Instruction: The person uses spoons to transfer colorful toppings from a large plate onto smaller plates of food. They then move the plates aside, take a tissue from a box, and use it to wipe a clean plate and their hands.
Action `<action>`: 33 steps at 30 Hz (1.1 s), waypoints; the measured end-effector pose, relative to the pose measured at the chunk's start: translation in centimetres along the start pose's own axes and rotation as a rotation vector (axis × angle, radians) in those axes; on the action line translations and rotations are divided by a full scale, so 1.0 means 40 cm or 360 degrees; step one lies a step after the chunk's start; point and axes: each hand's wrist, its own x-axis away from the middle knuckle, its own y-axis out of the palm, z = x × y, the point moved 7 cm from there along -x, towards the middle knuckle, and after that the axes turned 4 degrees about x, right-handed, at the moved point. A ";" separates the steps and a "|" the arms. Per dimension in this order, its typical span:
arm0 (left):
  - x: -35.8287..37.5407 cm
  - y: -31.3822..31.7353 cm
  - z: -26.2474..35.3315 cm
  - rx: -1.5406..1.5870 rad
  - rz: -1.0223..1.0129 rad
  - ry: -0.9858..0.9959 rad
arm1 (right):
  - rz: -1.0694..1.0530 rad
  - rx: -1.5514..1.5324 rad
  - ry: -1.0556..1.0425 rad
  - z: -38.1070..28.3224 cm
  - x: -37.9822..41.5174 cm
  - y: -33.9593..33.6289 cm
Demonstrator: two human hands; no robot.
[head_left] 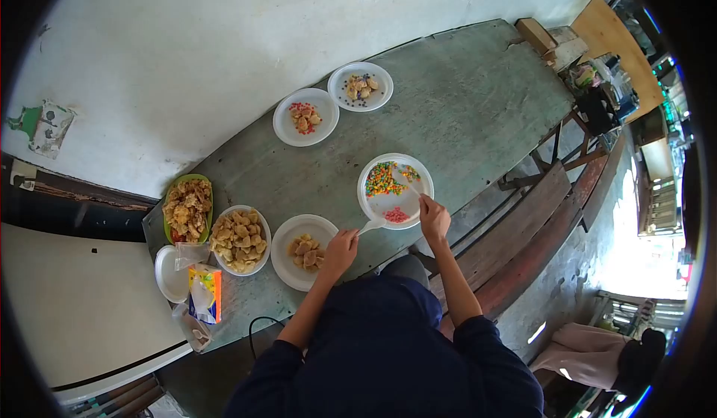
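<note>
My left hand (340, 251) is closed on a white plastic spoon (370, 228) whose bowl points at a white plate of coloured sprinkles (373, 207). The hand hovers at the right edge of a white plate (287, 269) holding a few fried pieces. My right hand (433, 218) grips the near rim of the sprinkles plate, which carries mixed-colour sprinkles at the back and a small pink heap near the front. Both sleeves are dark blue.
Along the green wooden table (463, 97) stand two more topped plates (305, 117) (361, 86), a white bowl of fried pieces (239, 240), a green plate of fried food (187, 209), an orange packet (204, 291) and a white lid (166, 275). A wooden bench (523, 228) runs at right; another person (597, 351) sits beyond it.
</note>
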 end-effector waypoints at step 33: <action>0.022 -0.005 0.000 0.0033 -0.0006 0.0018 | 0.0002 0.0090 0.0350 0.024 -0.069 0.008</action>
